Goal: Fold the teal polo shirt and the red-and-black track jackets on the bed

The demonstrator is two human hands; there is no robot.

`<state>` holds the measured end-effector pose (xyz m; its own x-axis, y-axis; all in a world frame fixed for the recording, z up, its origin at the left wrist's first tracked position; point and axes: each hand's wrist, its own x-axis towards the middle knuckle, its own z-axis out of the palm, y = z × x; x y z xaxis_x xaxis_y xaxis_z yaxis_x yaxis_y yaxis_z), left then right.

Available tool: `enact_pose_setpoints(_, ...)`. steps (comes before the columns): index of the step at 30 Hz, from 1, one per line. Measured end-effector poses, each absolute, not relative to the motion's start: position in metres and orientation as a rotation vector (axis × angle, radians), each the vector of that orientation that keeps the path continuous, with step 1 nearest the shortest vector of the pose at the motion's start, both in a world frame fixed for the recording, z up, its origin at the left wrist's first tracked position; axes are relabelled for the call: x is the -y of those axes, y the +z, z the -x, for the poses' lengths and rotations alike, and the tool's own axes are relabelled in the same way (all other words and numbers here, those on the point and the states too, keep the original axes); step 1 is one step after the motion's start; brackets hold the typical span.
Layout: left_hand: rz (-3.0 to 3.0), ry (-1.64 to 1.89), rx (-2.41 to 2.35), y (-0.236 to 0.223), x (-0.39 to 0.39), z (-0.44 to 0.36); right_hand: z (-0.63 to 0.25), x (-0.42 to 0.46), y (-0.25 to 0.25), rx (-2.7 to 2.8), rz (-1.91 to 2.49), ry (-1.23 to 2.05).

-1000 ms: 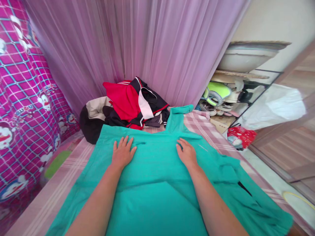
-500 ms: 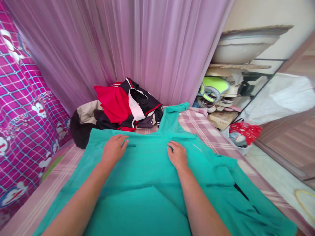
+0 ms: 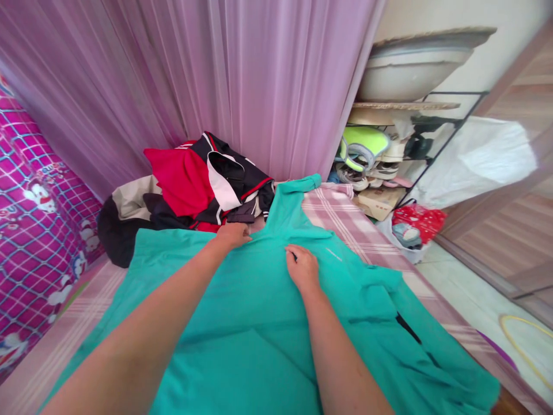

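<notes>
Teal cloth garment [image 3: 246, 305] lies spread before the red-and-navy fabric clothes pile [image 3: 185, 181]; your left hand [image 3: 233, 234] touches it beside the pile, your right hand [image 3: 304, 267] farther right; I can't tell whether your fingers grip.

No word can be read with certainty. On the magenta cartoon-print cloth [image 3: 19, 242] at the left, a short run of lettering [image 3: 52, 169] begins with what looks like an S; the letters after it are too blurred to make out. On the teal garment [image 3: 242, 294], toward its far edge, a small slanting line of white print [image 3: 334, 254] is too fine to read.
</notes>
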<state>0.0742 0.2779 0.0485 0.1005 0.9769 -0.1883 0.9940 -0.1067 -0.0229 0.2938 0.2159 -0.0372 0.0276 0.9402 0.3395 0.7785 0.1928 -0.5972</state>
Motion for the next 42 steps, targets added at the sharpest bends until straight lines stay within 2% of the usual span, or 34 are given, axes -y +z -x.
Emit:
enact_pose_setpoints(8,-2.254,-0.231,-2.044,0.035,-0.276,-0.075,-0.293,-0.213,-0.032,1.802,1.65,0.327)
enact_pose_setpoints(16,-2.388,-0.093,-2.1,0.051,-0.287,-0.083,-0.293,-0.213,-0.033,1.804,1.653,0.309)
enact_pose_setpoints(25,-2.307,0.086,-2.246,0.019,-0.266,-0.09,-0.289,-0.208,-0.032,1.824,1.74,0.207)
enact_pose_setpoints(27,-2.347,0.194,-2.195,0.017,-0.254,-0.091,-0.288,-0.208,-0.032,1.823,1.747,0.199)
enact_pose_setpoints(30,-2.556,0.303,-1.82,0.008,-0.235,-0.094,-0.288,-0.208,-0.032,1.834,1.745,0.203)
enact_pose_setpoints(33,-2.607,0.138,-1.61,-0.004,-0.224,-0.098,-0.289,-0.208,-0.033,1.841,1.742,0.2)
enact_pose_setpoints(37,-2.502,-0.042,-1.697,-0.008,-0.231,-0.101,-0.29,-0.209,-0.036,1.841,1.737,0.207)
enact_pose_setpoints(42,-2.493,-0.078,-1.755,0.002,-0.229,-0.086,-0.29,-0.21,-0.035,1.851,1.746,0.223)
